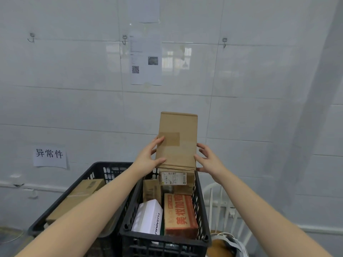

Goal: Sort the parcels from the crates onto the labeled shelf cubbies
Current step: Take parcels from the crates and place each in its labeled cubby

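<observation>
now the parcel (181, 125) sits, seemingly pressed, between left hand (148, 158) and right hand (210, 160).

A parcel sorting room: black crates (163, 236) of parcels (181, 214), labelled tiled wall (259, 89).

Left grip (148, 156): straight fingers laid against the left edge of the cardboard box (177, 141). Right grip (207, 160): fingers spread beside its right edge.
</observation>
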`<state>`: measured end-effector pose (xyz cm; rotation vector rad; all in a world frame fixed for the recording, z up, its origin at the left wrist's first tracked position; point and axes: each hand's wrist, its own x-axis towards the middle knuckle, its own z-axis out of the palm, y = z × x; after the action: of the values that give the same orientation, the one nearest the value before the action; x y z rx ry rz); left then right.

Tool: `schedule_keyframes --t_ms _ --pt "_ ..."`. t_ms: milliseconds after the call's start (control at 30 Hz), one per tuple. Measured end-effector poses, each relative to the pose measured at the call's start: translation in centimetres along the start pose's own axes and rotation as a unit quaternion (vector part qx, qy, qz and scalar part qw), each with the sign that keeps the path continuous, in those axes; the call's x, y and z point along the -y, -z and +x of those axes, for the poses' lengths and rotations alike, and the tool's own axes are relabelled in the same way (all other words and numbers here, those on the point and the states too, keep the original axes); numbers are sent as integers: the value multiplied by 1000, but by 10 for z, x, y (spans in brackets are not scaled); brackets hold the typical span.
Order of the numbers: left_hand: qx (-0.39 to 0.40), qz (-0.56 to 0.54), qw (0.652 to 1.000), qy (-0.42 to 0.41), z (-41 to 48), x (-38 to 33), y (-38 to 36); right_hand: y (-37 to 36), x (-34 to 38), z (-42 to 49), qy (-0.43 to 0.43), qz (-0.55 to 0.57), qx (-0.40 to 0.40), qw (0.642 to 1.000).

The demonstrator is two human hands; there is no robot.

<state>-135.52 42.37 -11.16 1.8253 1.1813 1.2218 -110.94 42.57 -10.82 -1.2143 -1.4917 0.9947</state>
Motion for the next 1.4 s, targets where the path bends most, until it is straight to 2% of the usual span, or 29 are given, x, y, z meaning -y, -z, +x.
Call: schedule_keyframes --t_ms 100,200,433,633,900,1000,1100,1333,1400 --pt "-2 29 999 -15 3 -3 3 2 8 1 -34 8 59 998" --pt "-3 72 997 -37 7 -2 2 2 18 -1 -61 62 105 991" --pt "-2 61 998 -24 22 -9 -1 -2 16 10 -21 96 87 991" --pt "-8 56 998 -10 32 -11 -4 1 15 14 -78 74 118 987" --pt "-6 150 988 -31 40 -12 -9 7 5 21 -30 137 63 988" --pt "1 94 995 -41 43 -14 -8 16 2 22 -12 121 54 991" --pt "17 35 999 -17 48 -24 -8 19 2 22 2 109 44 993" --pt "34 127 990 51 54 -42 -24 7 0 25 15 138 -24 990" --pt "45 87 994 40 53 -43 -24 6 0 26 10 145 -46 988"
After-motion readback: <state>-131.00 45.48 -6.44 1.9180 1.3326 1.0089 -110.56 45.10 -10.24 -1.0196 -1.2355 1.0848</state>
